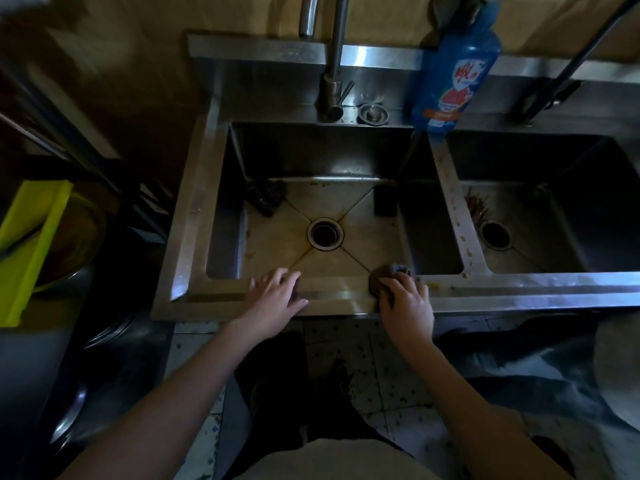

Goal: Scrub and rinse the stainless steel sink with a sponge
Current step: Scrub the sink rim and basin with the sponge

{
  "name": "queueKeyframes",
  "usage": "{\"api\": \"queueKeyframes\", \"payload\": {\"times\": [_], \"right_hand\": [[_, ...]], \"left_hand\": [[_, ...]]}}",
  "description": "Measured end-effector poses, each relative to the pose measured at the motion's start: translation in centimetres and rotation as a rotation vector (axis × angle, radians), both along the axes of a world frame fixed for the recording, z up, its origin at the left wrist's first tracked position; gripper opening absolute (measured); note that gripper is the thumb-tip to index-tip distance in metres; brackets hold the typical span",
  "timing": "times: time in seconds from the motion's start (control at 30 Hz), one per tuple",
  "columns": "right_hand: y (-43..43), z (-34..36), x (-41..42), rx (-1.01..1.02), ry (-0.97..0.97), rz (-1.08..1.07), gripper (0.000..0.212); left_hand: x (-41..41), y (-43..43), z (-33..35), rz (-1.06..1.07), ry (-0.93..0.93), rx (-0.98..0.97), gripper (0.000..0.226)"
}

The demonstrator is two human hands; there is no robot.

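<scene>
The light is dim and warm, with the left side sunk in shadow. A blotchy tan wall (388, 19) runs across the far side. The near floor (391, 344) is pale square tile speckled with dark spots. At left, the bars of a dark metal rack (69, 140) slant across. Nearer lies a lime-green plastic tray (31, 244), with a round metal bowl (79, 237) just beside it.
</scene>
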State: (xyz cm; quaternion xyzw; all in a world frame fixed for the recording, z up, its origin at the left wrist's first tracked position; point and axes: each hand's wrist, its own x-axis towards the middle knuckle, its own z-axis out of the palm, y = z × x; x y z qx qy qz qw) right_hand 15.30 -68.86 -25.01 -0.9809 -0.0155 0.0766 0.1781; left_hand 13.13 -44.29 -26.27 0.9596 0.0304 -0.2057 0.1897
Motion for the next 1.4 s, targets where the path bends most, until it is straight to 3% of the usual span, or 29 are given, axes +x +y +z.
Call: {"api": "queueKeyframes", "payload": {"times": [0.27, 0.53, 0.73, 0.97, 1.17, 1.4], "right_hand": [[-1.7, -0.5, 0.4, -0.004, -0.009, 0.121, 0.033], [-9.8, 0.0, 2.3, -0.034, -0.038, -0.058, 0.034], [-9.1, -0.1, 2.4, -0.001, -0.026, -0.139, 0.033], [-4.3, -0.3, 1.1, 0.030, -0.130, 0.062, 0.028], [-7.1, -0.9, 1.6, 0.050, -0.213, 0.171, 0.025], [-14.3, -1.1, 3.5, -0.004, -0.206, -0.001, 0.029]], "left_hand": [[2.1, -4.4, 0.3, -0.147, -0.103, 0.005, 0.054], [1.8, -5.9, -0.4, -0.185, -0.141, 0.070, 0.047], [2.2, -6.3, -0.5, -0.120, -0.074, 0.044, 0.047], [3.1, -7.9, -0.4, -0.127, -0.112, 0.059, 0.049], [4.3, -9.5, 0.0, -0.140, -0.113, 0.046, 0.050], [5.3, -11.1, 0.6, -0.153, -0.099, 0.011, 0.050]]}}
